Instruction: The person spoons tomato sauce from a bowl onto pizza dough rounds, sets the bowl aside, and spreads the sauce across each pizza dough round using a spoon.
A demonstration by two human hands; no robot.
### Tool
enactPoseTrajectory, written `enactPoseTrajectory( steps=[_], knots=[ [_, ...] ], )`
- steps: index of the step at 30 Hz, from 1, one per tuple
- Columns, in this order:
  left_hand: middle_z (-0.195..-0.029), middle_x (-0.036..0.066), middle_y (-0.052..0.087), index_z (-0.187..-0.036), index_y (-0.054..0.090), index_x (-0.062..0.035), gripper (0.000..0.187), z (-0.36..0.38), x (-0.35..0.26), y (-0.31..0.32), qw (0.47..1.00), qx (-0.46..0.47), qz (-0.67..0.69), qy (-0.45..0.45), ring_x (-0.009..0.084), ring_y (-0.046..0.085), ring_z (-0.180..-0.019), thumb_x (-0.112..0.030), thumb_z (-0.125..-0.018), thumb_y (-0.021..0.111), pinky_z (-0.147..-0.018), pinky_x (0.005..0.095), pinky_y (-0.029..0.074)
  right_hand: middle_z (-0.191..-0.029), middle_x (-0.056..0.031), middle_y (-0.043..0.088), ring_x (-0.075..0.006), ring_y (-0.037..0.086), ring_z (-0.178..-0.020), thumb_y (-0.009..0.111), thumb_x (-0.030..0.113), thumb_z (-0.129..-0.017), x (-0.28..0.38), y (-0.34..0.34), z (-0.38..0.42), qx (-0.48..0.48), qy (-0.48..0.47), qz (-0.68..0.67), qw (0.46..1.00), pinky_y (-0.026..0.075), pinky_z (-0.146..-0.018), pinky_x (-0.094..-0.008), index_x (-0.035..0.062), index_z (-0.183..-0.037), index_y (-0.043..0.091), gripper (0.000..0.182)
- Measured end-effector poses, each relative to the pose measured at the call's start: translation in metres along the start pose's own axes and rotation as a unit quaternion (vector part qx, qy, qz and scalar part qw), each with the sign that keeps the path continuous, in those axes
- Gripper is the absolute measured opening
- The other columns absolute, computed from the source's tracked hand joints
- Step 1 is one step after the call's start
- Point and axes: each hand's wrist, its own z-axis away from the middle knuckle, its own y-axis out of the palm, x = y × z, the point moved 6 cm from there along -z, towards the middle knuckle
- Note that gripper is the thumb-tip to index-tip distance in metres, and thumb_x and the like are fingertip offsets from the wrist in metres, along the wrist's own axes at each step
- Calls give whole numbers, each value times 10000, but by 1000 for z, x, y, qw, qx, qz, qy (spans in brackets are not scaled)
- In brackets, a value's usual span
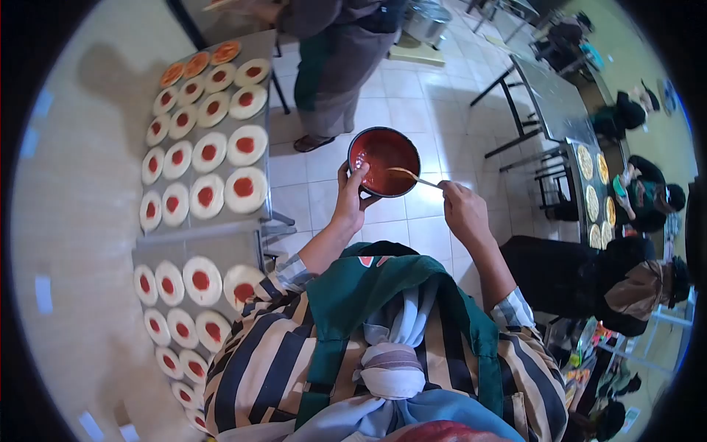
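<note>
A dark-rimmed bowl (384,147) of red sauce is held out in front of my body. My left hand (352,193) grips its near left side, the thumb over the rim and the fingers beneath. In my right hand (465,209) is the handle of a spoon (420,179). The spoon's head dips into the sauce inside the bowl. To my left, many round dough bases (208,152) lie in rows, most with a red dab of sauce at the centre. A few at the far end have sauce spread across them.
Two metal tables (266,110) along the left wall carry the dough. Ahead stands a person (331,66) in sandals. At right are several people, another table (552,96), and a table with topped pizzas (591,202). A large pot (427,20) stands far ahead.
</note>
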Motion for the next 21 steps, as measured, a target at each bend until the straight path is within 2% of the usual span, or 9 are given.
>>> enactPoseTrajectory(
  steps=[4,5,7,12,14,15,18,19,21],
  knots=[
    [-1311,130,407,-1322,312,-174,633,-53,-4,38,997,27,-33,-58,277,453,-1230,-448,-850,634,-899,502,529,-826,-117,637,-294,640,-746,551,7,-845,-26,-17,-35,-99,30,-29,994,516,-659,-397,68,-989,625,173],
    [-1311,130,407,-1322,312,-174,633,-65,-3,45,996,34,-43,-65,277,453,-1230,-448,-850,634,-899,502,529,-826,-117,637,-294,640,-746,551,7,-845,-36,-14,-42,-104,43,-30,993,516,-659,-397,68,-989,625,173],
    [-1308,136,403,-1312,313,-177,628,-95,2,67,995,57,-37,-77,279,451,-1233,-455,-849,634,-899,506,528,-810,-118,633,-293,639,-743,553,10,-847,-70,-3,-61,-29,77,9,997,516,-657,-390,64,-992,625,171],
    [-1291,119,430,-1294,335,-179,615,-182,24,121,992,56,-45,-104,270,460,-1222,-477,-847,634,-928,527,498,-793,-117,627,-288,640,-749,553,12,-840,-148,-27,-116,-135,74,-32,988,512,-658,-389,60,-987,621,169],
    [-1289,108,445,-1298,372,-180,607,-222,32,151,992,60,-35,-102,260,464,-1219,-479,-843,642,-924,521,499,-795,-107,622,-288,637,-750,552,5,-826,-200,-12,-144,-30,86,26,996,509,-659,-376,61,-964,615,161],
    [-1290,104,448,-1300,388,-181,602,-243,36,165,992,60,-29,-103,258,468,-1216,-477,-843,644,-922,516,500,-795,-107,622,-288,637,-750,552,5,-826,-220,-13,-158,-38,77,22,996,509,-659,-376,61,-964,615,161],
    [-1325,104,433,-1339,402,-190,606,-300,34,217,994,46,-15,-99,269,464,-1234,-458,-851,641,-934,524,493,-805,-101,632,-287,637,-763,584,-1,-788,-276,-38,-211,-158,42,-54,985,510,-649,-386,71,-944,624,177],
    [-1332,106,427,-1343,399,-191,606,-313,34,229,994,39,-13,-97,273,458,-1242,-454,-852,639,-941,527,489,-805,-101,632,-287,637,-763,584,-1,-788,-294,-39,-226,-160,34,-62,985,510,-649,-386,71,-944,624,177],
    [-1330,109,419,-1354,384,-196,608,-349,30,261,996,36,-5,-81,276,455,-1241,-445,-858,633,-951,531,482,-804,-100,633,-285,638,-765,581,-11,-779,-336,-36,-266,-65,21,-20,997,510,-648,-389,68,-940,621,183]
  ],
)
